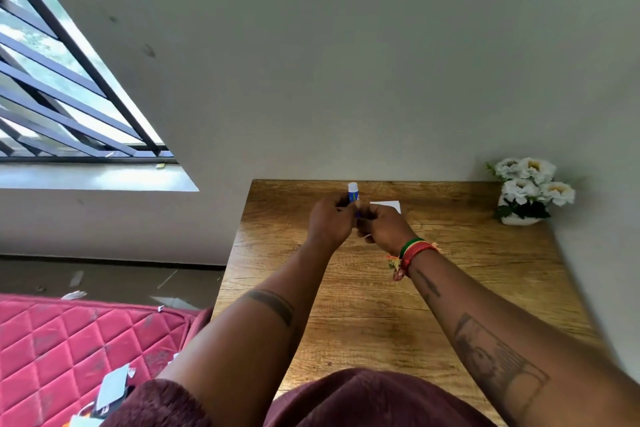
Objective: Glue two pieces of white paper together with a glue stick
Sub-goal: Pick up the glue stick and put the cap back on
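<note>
I see both hands raised together over the far part of the wooden surface [363,305]. My left hand [330,220] has its fingers curled tight around the blue glue stick [353,196], held upright with its white end on top. My right hand [382,227] is closed against the stick's lower end; I cannot tell what exactly its fingers pinch there. A white paper [389,205] lies flat on the surface just behind the right hand. A white pot [519,218] in the far right corner holds white flowers [531,180].
</note>
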The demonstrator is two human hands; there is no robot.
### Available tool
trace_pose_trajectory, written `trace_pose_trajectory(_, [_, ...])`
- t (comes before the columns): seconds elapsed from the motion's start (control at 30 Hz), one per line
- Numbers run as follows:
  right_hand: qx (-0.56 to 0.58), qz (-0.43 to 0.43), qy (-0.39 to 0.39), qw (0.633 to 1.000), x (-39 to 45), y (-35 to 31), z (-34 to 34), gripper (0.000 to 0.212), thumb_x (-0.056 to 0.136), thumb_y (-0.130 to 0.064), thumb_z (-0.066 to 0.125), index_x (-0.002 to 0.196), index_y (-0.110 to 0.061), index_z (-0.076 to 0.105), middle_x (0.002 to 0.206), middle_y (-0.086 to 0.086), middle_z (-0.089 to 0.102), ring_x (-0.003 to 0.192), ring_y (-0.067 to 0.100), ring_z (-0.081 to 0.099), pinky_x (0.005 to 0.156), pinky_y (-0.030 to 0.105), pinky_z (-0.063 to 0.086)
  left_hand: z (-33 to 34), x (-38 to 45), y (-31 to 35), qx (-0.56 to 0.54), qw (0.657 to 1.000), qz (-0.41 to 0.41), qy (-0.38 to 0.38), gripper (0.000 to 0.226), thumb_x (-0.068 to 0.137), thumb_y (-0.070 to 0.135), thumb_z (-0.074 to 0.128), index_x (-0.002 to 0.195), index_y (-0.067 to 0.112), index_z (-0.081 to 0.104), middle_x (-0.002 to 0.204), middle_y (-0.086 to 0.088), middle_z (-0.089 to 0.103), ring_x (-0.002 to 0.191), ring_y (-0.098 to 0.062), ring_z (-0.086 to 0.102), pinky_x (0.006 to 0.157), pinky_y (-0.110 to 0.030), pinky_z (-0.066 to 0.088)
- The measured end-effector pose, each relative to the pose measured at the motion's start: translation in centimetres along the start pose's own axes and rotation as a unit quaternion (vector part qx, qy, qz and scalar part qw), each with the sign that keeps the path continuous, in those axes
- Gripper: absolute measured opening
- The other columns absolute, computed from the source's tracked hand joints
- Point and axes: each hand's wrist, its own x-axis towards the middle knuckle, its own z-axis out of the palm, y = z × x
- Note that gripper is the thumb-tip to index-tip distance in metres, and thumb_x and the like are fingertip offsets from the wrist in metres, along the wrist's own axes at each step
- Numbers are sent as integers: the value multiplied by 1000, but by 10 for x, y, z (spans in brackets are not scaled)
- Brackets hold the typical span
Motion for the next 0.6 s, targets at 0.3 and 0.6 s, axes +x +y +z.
trace_pose_trajectory(0.3, [15,-21,49,998,-13,-12,-11,12,89,-21,72,100,-17,68,82,0,72,69,17,64,62,32,50,9,-5,24,-4,1000,15,13,29,88,34,77,114,20,75,104,7,75,94,-9,69,76,-22,52])
trace_pose_trajectory(0.6, [10,-46,27,999,-23,-16,-16,9,96,-22,67,103,-25,70,88,-7,73,70,12,65,61,26,51,5,-10,27,-13,1000,15,20,26,89,30,77,113,20,76,105,5,76,97,-12,69,91,-37,56])
